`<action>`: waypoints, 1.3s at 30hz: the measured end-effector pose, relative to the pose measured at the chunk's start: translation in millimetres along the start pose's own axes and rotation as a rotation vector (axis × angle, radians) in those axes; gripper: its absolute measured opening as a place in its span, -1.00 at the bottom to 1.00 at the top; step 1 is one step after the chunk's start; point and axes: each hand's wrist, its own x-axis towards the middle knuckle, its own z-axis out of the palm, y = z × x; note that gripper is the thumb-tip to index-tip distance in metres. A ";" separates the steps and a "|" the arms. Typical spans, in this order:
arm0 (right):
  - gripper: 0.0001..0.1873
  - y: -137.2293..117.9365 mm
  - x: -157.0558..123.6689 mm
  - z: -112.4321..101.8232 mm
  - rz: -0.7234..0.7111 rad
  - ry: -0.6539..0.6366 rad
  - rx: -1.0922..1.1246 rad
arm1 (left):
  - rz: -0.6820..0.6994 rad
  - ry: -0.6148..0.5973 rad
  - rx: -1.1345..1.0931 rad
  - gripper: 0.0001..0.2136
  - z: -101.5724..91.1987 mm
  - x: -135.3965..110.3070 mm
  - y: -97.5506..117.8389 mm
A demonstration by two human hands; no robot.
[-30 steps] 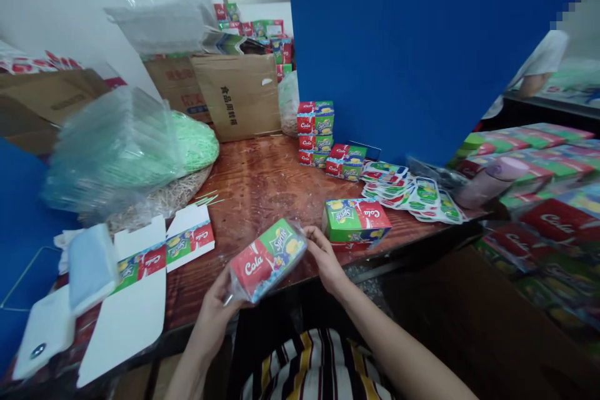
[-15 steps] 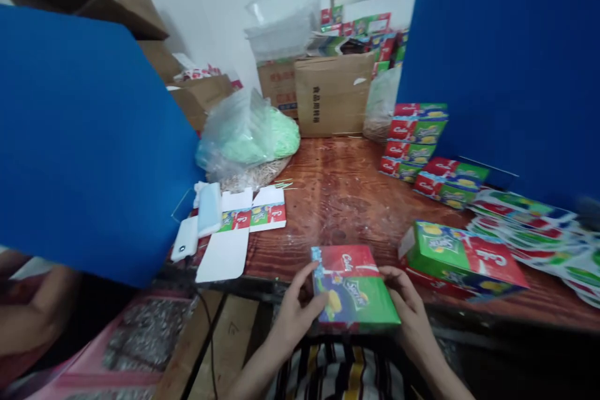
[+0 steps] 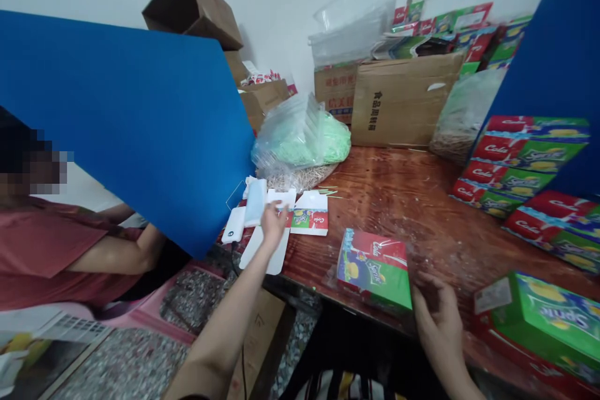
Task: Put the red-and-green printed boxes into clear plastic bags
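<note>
A red and green Cola/Sprite box (image 3: 375, 269) wrapped in clear film lies on the wooden table (image 3: 403, 200) near its front edge. My right hand (image 3: 434, 315) rests just right of the box with its fingers apart and nothing in them. My left hand (image 3: 273, 220) is stretched out to the left, fingers laid on a flat, unfolded white carton blank (image 3: 300, 219). A white phone (image 3: 234, 225) and a pale blue pack (image 3: 255, 202) lie beside that blank.
Stacked Cola/Sprite boxes (image 3: 520, 162) stand at the right, with one more box (image 3: 548, 319) at the near right. A bag of green filling (image 3: 304, 137) and cardboard cartons (image 3: 398, 100) sit behind. A blue divider (image 3: 126, 131) stands left, a person in red (image 3: 56, 250) beyond it.
Both hands have let go of the wrapped box, which now lies on the table. My left hand has reached left to the carton blank. The view has swung left.
</note>
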 end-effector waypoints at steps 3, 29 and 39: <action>-0.62 -4.6 -8.9 -2.3 -0.011 0.007 0.002 | -0.130 0.139 0.205 -0.54 -15.1 50.1 -28.4; -0.29 -132.3 8.6 15.6 0.510 -0.527 0.723 | 0.899 -0.257 -0.400 -0.85 -62.7 -136.6 91.8; -0.61 -130.8 5.8 -59.3 0.646 -0.355 0.753 | 1.192 -0.320 -0.410 -0.51 -17.7 -230.1 90.1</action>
